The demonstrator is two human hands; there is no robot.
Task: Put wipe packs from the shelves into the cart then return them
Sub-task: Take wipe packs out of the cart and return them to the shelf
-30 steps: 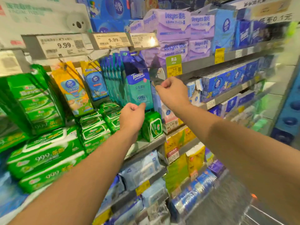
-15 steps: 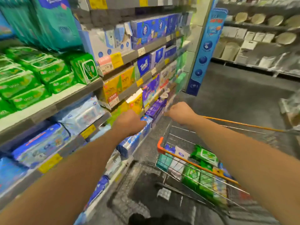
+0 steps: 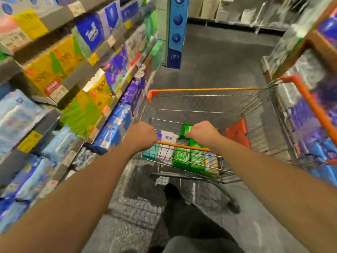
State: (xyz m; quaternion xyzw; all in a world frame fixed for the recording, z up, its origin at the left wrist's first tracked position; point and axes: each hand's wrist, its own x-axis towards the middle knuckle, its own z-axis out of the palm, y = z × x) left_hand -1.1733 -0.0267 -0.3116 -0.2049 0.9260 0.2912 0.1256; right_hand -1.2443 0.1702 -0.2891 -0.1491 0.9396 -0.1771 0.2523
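Observation:
An orange-rimmed wire cart (image 3: 200, 89) stands in the aisle straight ahead. Several wipe packs lie at its near end: green packs (image 3: 189, 158), a white pack (image 3: 168, 138) and a teal pack (image 3: 149, 154). My left hand (image 3: 143, 136) is a closed fist over the cart's near left corner, with nothing visible in it. My right hand (image 3: 203, 133) is also a fist, with its knuckles against the top of an upright green pack (image 3: 185, 129). Whether it grips that pack is hidden.
Shelves (image 3: 87, 70) full of tissue and wipe packs run close along the left. A stacked display with an orange frame (image 3: 310, 99) crowds the cart's right side. A blue pillar (image 3: 176, 33) stands beyond. My dark shoe (image 3: 174, 193) is behind the cart.
My view swung from the upper shelf down and right to the cart. Both hands left the hanging packs and dropped to the cart's near end.

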